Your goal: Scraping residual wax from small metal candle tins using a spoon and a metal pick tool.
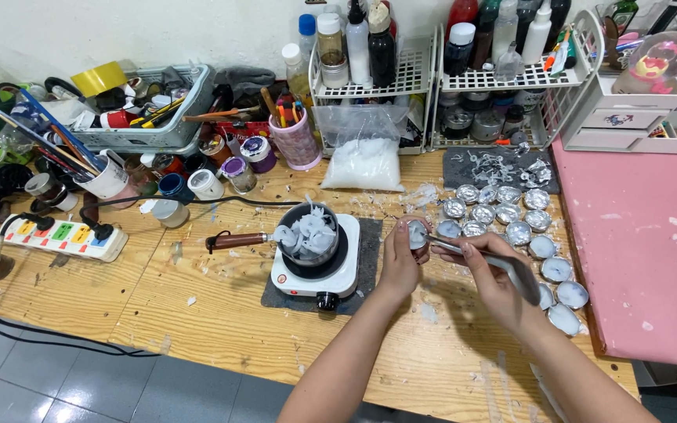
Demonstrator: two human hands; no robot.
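Both hands over cluttered wood table w/ tealight cups, tiled floor.

Small foil tealight cup, flat metal blade poking it

Two bare forearms enter from the lower edge of the head view, both uncovered from elbow to wrist; no sleeve edge shows within the frame. The left hand carries no glove, ring, watch or band on the surfaces visible. The right hand is likewise ungloved, with no jewellery or wrist strap seen. Fingernails appear short; any polish is too small to tell. No markings or dressings are visible on either arm.
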